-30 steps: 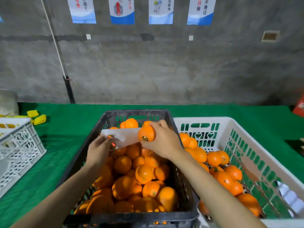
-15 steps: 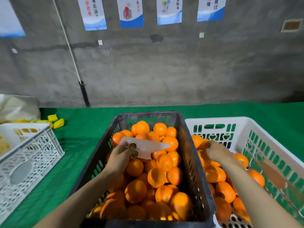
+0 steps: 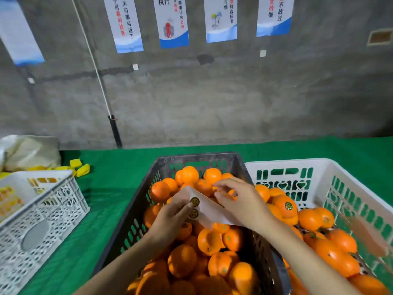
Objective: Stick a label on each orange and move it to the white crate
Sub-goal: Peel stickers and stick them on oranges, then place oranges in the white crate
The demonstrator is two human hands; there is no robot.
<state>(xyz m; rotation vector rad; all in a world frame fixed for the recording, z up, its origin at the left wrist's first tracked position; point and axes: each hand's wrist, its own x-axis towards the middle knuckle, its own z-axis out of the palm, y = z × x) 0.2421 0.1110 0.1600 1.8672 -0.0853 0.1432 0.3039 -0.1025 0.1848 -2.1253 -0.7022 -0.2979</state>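
Left hand grip pinching label sheet over black crate, right hand over sheet, cannot tell its grip

wall posters: first poster reads 不可事后返工, second poster 执行, third poster 符合标准, fourth poster 不放过; print on round labels of label sheet illegible.

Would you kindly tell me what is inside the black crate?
Oranges are piled inside the black crate. The left hand, gripping a label sheet, and the right hand cover several; deeper layers and the floor are hidden.
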